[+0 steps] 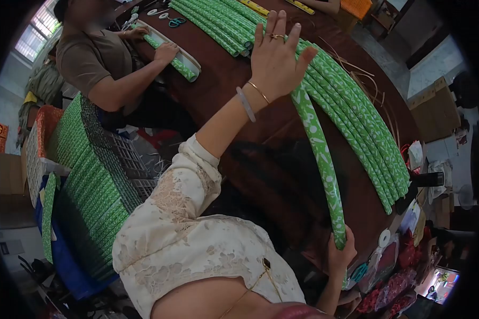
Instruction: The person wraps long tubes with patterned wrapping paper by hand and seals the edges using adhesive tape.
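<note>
My left hand [280, 56] is stretched out flat with its fingers apart, over the far end of a green-and-white patterned paper roll [318, 143]. Whether its palm touches the roll is hidden. Closed around the near end of that same roll is my right hand [341, 251], low on the right. The roll slants across the dark table [271, 122]. Just right of it, several matching rolls [356, 117] lie side by side, with another group of rolls [213, 21] farther back.
On the left, a co-worker [98, 61] handles a green roll in a white tray [194, 61]. Scissors [176, 22] lie at the back. A large stack of green rolls [90, 181] fills a container beside me. Several plastic-wrapped red items [391, 287] sit at lower right.
</note>
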A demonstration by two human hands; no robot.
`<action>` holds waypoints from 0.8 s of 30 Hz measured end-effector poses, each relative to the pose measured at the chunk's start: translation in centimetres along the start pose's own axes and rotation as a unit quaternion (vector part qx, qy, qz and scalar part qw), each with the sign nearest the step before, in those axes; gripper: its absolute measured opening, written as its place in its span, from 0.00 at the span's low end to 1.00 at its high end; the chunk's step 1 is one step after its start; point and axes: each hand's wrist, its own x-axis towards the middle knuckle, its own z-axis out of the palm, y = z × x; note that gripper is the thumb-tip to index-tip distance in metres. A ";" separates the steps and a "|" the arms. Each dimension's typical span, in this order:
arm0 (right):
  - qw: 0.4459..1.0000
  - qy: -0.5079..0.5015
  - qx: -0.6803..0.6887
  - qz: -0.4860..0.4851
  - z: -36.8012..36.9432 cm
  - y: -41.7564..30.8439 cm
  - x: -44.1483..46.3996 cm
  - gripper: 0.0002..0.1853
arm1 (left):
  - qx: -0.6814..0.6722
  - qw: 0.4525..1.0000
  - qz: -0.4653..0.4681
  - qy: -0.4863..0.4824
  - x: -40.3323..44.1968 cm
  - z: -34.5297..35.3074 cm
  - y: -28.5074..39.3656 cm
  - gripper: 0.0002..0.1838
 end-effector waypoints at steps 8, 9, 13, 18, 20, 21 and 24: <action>0.999 -0.047 0.001 0.020 -0.5 0.1 -1.1 0.20 | 0.137 0.986 -0.080 0.060 0.0 2.6 -8.6 0.35; 0.999 -0.040 0.013 0.014 -0.4 0.8 -1.8 0.20 | 0.178 0.978 -0.072 0.077 -0.6 3.3 -10.6 0.36; 0.996 -0.056 0.051 0.044 -0.5 0.4 -1.9 0.21 | -0.313 0.889 -0.322 -0.090 -3.2 1.6 -10.8 0.42; 0.992 -0.084 0.073 0.064 0.3 0.5 -0.6 0.20 | -0.770 0.465 -0.406 -0.163 -6.8 -3.2 0.3 0.44; 0.987 -0.106 0.089 0.077 0.3 0.6 -0.3 0.21 | -0.784 0.450 -0.389 -0.176 -7.3 -3.8 2.6 0.45; 0.981 -0.130 0.099 0.108 0.4 1.0 -0.3 0.22 | -0.788 0.449 -0.393 -0.155 -7.3 -4.0 3.3 0.41; 0.971 -0.157 0.121 0.132 1.0 1.6 -0.4 0.22 | -0.775 0.458 -0.416 -0.129 -7.4 -3.8 3.7 0.32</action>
